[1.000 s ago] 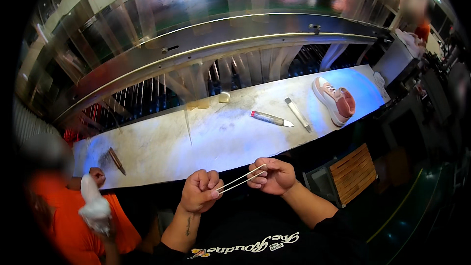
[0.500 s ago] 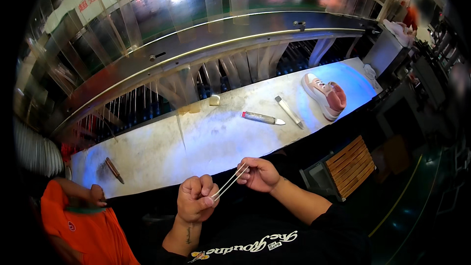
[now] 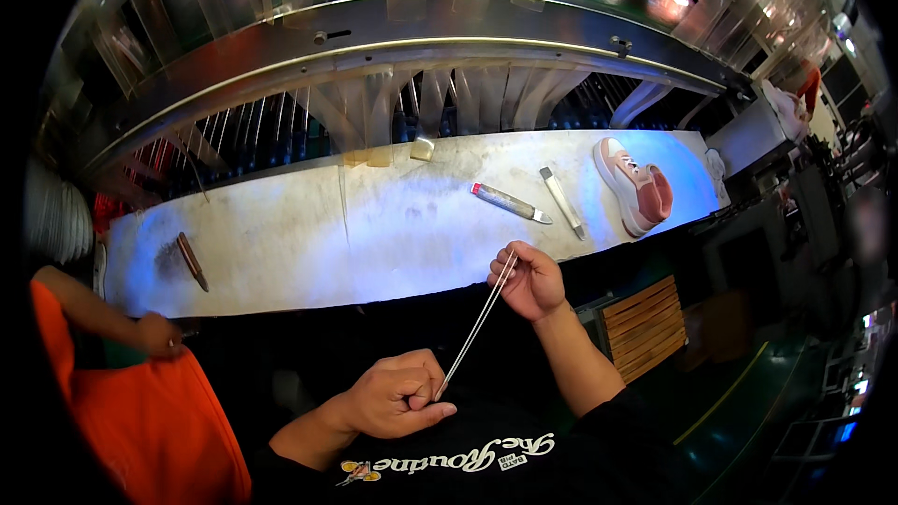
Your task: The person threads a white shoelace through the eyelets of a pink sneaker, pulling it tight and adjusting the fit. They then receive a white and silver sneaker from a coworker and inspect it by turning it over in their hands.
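Note:
A thin white cord loop [image 3: 479, 329] is pulled taut in two close strands between my hands, slanting up to the right. My left hand [image 3: 400, 395], low in front of my black shirt, is closed round its lower end. Higher and farther right, my right hand [image 3: 531, 282] pinches the upper end near the worktop's front edge. Whether the loop is elastic or a lace cannot be told. Beyond my right hand, a gray-handled knife [image 3: 510, 203] with a red end and a slim pale tool [image 3: 561, 203] lie on the white worktop [image 3: 412, 252].
A pink and white shoe [image 3: 633, 185] stands at the worktop's right end, a brown tool [image 3: 192, 262] at its left. Behind runs a machine with clear plastic strips [image 3: 374, 117]. An orange-clothed person's hand [image 3: 159, 334] is at lower left; a slatted wooden seat [image 3: 645, 327] is at right.
My hands have moved apart, the left down and the right up and rightward. The white cord loop now spans a longer stretch between them. The view has shifted.

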Motion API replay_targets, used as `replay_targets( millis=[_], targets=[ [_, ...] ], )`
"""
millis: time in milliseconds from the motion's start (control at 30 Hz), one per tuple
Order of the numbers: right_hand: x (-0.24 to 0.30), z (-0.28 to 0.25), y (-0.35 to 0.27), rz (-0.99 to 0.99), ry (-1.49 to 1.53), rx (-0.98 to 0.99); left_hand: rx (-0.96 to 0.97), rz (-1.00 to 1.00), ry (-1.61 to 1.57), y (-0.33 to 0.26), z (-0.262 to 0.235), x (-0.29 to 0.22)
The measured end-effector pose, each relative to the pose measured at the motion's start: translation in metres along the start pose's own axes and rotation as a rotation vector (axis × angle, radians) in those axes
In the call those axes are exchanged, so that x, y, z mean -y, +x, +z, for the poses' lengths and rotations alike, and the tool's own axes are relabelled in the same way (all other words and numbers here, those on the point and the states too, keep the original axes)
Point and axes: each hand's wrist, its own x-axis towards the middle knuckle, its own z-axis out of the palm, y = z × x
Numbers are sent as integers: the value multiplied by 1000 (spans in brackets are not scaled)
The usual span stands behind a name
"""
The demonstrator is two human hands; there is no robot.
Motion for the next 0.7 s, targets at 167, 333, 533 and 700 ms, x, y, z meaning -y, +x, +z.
replay_targets(
  millis=[167,333,533,700],
  targets=[
    [26,9,-4,-91,-239,-28,173,181,442,15,7,8],
    [76,54,-25,-197,-791,-175,326,281,1112,67,19,43],
    [112,114,-42,-430,-1206,-306,77,469,1400,188,16,77],
    [147,146,-29,-752,-1136,-341,-96,793,1401,333,2,72]
  ],
)
